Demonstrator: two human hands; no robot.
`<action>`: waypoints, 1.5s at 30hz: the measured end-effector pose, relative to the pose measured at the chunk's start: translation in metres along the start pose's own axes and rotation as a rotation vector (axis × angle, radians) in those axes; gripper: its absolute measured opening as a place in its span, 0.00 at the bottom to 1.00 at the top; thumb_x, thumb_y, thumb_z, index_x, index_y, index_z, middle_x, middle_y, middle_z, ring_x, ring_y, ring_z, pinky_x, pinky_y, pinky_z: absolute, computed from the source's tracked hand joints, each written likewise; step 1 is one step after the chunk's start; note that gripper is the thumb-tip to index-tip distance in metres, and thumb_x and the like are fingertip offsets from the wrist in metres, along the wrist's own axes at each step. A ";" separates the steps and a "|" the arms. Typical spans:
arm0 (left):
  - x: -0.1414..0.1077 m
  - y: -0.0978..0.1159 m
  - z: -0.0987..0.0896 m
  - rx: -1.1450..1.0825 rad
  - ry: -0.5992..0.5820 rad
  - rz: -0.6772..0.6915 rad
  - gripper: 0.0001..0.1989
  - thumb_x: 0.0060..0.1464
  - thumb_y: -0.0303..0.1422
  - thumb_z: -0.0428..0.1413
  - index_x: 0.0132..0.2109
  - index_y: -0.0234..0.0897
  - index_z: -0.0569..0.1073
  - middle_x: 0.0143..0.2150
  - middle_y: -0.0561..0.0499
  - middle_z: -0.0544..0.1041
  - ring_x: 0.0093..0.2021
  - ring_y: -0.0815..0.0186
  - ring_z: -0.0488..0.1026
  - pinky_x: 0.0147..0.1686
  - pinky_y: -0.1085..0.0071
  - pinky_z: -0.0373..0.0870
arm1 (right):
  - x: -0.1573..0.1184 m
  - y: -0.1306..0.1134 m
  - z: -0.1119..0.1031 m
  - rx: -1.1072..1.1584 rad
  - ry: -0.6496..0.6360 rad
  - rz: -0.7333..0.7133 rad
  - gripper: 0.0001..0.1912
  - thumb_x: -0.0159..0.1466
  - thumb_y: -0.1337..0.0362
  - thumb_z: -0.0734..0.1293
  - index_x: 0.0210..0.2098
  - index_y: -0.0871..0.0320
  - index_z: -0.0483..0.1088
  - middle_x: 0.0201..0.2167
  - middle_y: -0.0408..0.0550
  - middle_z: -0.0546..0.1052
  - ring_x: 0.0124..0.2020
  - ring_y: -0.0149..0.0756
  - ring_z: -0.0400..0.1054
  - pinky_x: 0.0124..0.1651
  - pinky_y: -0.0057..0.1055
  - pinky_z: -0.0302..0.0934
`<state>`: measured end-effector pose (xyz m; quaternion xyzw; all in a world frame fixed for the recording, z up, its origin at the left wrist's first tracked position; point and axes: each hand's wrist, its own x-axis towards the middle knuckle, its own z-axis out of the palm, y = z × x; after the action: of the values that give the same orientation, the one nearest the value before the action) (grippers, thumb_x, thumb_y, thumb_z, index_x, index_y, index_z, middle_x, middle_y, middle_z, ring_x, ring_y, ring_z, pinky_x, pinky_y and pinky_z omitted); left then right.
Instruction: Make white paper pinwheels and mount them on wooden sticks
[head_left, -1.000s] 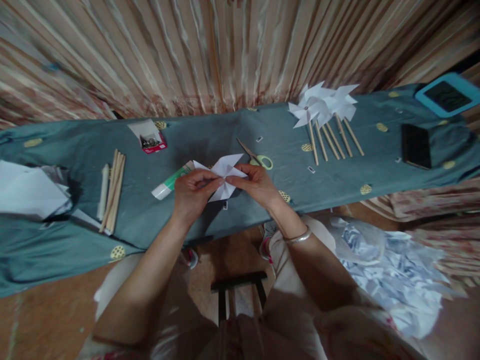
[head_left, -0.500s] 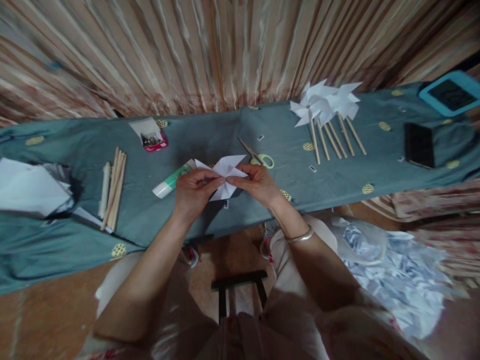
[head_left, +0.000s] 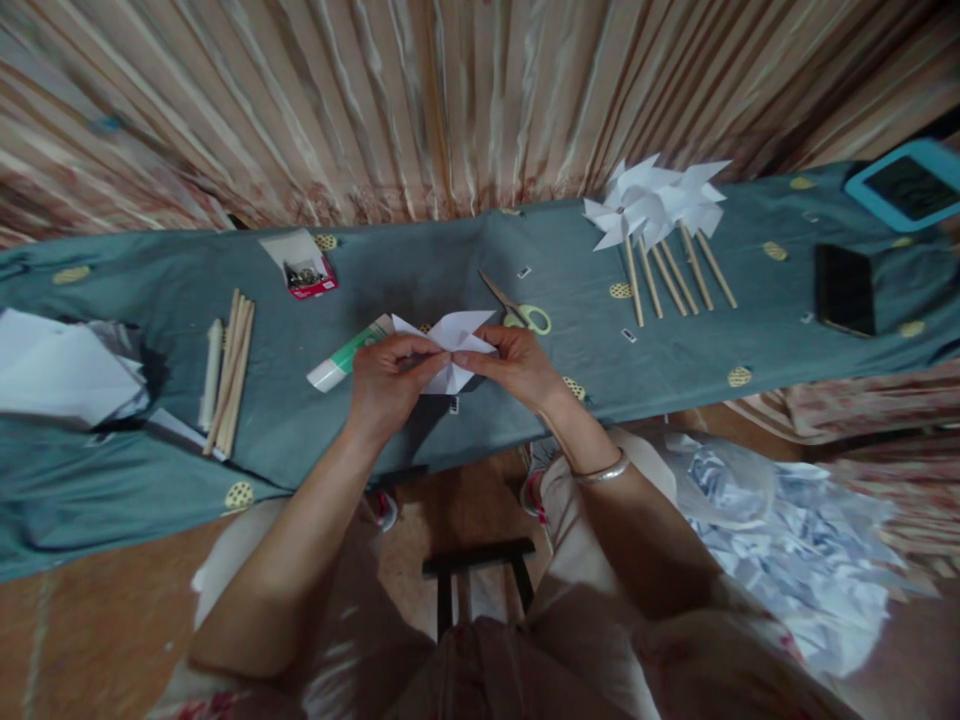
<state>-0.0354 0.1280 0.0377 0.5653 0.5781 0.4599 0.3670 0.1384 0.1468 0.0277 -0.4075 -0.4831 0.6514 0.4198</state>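
A white paper pinwheel (head_left: 459, 328) without a stick is held just above the table, its folded blades spread out. My left hand (head_left: 388, 385) pinches it near the centre from the left. From the right, my right hand (head_left: 521, 370) pinches the same central part, thumbs almost meeting; the fingers hide the exact middle. A green and white glue stick (head_left: 345, 355) lies beside my left hand. Close behind my right hand rest scissors (head_left: 517, 308) with pale green handles.
The green cloth-covered table (head_left: 420, 260) carries a small red box (head_left: 309, 275) of metal pieces, wooden sticks (head_left: 232, 375), a white candle-like rod (head_left: 211, 375), stacked paper (head_left: 64, 370), finished pinwheels (head_left: 660, 205), a phone (head_left: 845, 290) and a blue-framed tablet (head_left: 911, 187). Paper scraps (head_left: 795, 560) fill a bag at right.
Both hands keep their pinch on the pinwheel, with its lower blade tilted slightly. The view has shifted a little; nothing else has visibly moved.
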 end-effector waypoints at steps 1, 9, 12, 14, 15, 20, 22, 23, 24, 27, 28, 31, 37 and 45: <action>0.000 0.001 0.000 0.014 -0.002 -0.002 0.03 0.44 0.32 0.66 0.27 0.39 0.79 0.27 0.54 0.80 0.29 0.67 0.75 0.33 0.73 0.71 | 0.000 0.000 0.000 -0.015 -0.001 -0.001 0.17 0.46 0.53 0.80 0.30 0.56 0.80 0.29 0.41 0.80 0.32 0.32 0.70 0.39 0.30 0.65; -0.003 0.003 0.001 0.059 0.005 0.005 0.03 0.46 0.33 0.66 0.29 0.39 0.79 0.30 0.53 0.81 0.34 0.64 0.78 0.39 0.71 0.74 | 0.002 0.002 0.001 -0.043 0.029 -0.012 0.11 0.49 0.57 0.77 0.29 0.57 0.79 0.27 0.40 0.78 0.29 0.31 0.67 0.34 0.28 0.61; -0.004 0.002 0.002 0.012 0.015 0.036 0.07 0.46 0.34 0.66 0.34 0.39 0.80 0.36 0.51 0.82 0.40 0.62 0.79 0.45 0.68 0.76 | 0.004 0.003 0.002 -0.042 0.075 -0.020 0.12 0.49 0.56 0.75 0.27 0.58 0.76 0.23 0.39 0.75 0.26 0.28 0.63 0.30 0.26 0.58; -0.004 0.001 0.003 -0.066 0.033 0.052 0.17 0.45 0.36 0.68 0.44 0.40 0.79 0.45 0.50 0.82 0.45 0.60 0.79 0.48 0.65 0.76 | 0.006 0.003 0.001 -0.032 0.109 -0.038 0.11 0.49 0.57 0.75 0.25 0.58 0.75 0.22 0.38 0.73 0.25 0.27 0.61 0.29 0.25 0.56; -0.003 0.000 0.003 -0.118 0.044 0.058 0.24 0.43 0.36 0.70 0.49 0.41 0.77 0.49 0.49 0.81 0.47 0.59 0.79 0.49 0.65 0.76 | 0.007 0.004 0.001 -0.025 0.123 -0.048 0.11 0.49 0.57 0.74 0.25 0.58 0.75 0.21 0.38 0.72 0.25 0.27 0.60 0.28 0.25 0.56; -0.001 -0.002 0.005 -0.327 0.045 -0.038 0.36 0.38 0.39 0.73 0.56 0.41 0.73 0.52 0.47 0.80 0.47 0.57 0.79 0.45 0.66 0.77 | 0.008 0.005 0.001 -0.004 0.120 -0.053 0.12 0.50 0.57 0.74 0.25 0.59 0.74 0.22 0.39 0.71 0.25 0.27 0.60 0.28 0.26 0.55; -0.002 -0.001 0.008 -0.381 -0.018 -0.142 0.27 0.39 0.40 0.72 0.48 0.37 0.78 0.44 0.47 0.82 0.43 0.58 0.80 0.43 0.65 0.77 | 0.007 0.005 0.002 0.005 0.109 -0.052 0.12 0.50 0.57 0.75 0.26 0.59 0.75 0.23 0.39 0.72 0.25 0.27 0.60 0.29 0.26 0.55; -0.003 0.000 0.009 -0.405 -0.046 -0.189 0.23 0.40 0.40 0.71 0.44 0.36 0.79 0.41 0.47 0.83 0.40 0.59 0.80 0.42 0.65 0.77 | 0.006 0.006 0.002 0.008 0.104 -0.051 0.12 0.50 0.57 0.75 0.26 0.60 0.75 0.23 0.39 0.72 0.25 0.27 0.61 0.29 0.26 0.55; -0.004 0.001 0.011 -0.426 -0.063 -0.227 0.20 0.41 0.40 0.71 0.41 0.36 0.80 0.39 0.47 0.83 0.38 0.59 0.80 0.41 0.65 0.77 | 0.006 0.006 0.003 0.007 0.101 -0.051 0.12 0.50 0.57 0.75 0.27 0.60 0.75 0.23 0.39 0.72 0.25 0.27 0.61 0.29 0.26 0.55; -0.006 0.002 0.014 -0.454 -0.033 -0.257 0.14 0.40 0.37 0.70 0.36 0.37 0.81 0.35 0.48 0.84 0.34 0.61 0.80 0.38 0.65 0.78 | 0.005 0.007 0.002 -0.021 0.088 -0.061 0.12 0.51 0.56 0.74 0.28 0.60 0.75 0.23 0.39 0.72 0.25 0.27 0.61 0.29 0.26 0.56; -0.006 0.003 0.015 -0.449 -0.015 -0.249 0.13 0.39 0.36 0.70 0.35 0.37 0.82 0.35 0.49 0.84 0.33 0.61 0.79 0.38 0.66 0.78 | 0.006 0.007 0.002 -0.037 0.083 -0.067 0.12 0.51 0.56 0.74 0.28 0.59 0.75 0.23 0.39 0.72 0.25 0.27 0.62 0.29 0.26 0.56; -0.005 0.003 0.015 -0.409 0.021 -0.217 0.11 0.39 0.33 0.69 0.34 0.37 0.82 0.34 0.50 0.84 0.32 0.62 0.79 0.36 0.68 0.77 | 0.006 0.008 0.001 -0.088 0.070 -0.082 0.13 0.52 0.55 0.74 0.28 0.59 0.75 0.24 0.39 0.73 0.26 0.28 0.63 0.29 0.27 0.57; -0.004 0.005 0.015 -0.317 0.051 -0.216 0.05 0.40 0.32 0.67 0.30 0.39 0.82 0.32 0.49 0.84 0.31 0.60 0.79 0.34 0.68 0.77 | 0.005 0.007 0.002 -0.178 0.075 -0.123 0.10 0.55 0.57 0.71 0.27 0.59 0.74 0.22 0.38 0.70 0.25 0.28 0.61 0.30 0.27 0.57; -0.004 0.005 0.015 -0.335 0.054 -0.250 0.07 0.39 0.32 0.67 0.29 0.37 0.80 0.31 0.49 0.83 0.34 0.58 0.80 0.37 0.65 0.78 | 0.004 0.004 0.002 -0.263 0.087 -0.132 0.10 0.55 0.57 0.71 0.28 0.59 0.74 0.24 0.39 0.71 0.27 0.29 0.63 0.31 0.27 0.57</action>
<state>-0.0190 0.1254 0.0373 0.4075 0.5689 0.5156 0.4945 0.1349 0.1497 0.0241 -0.4543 -0.5713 0.5352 0.4251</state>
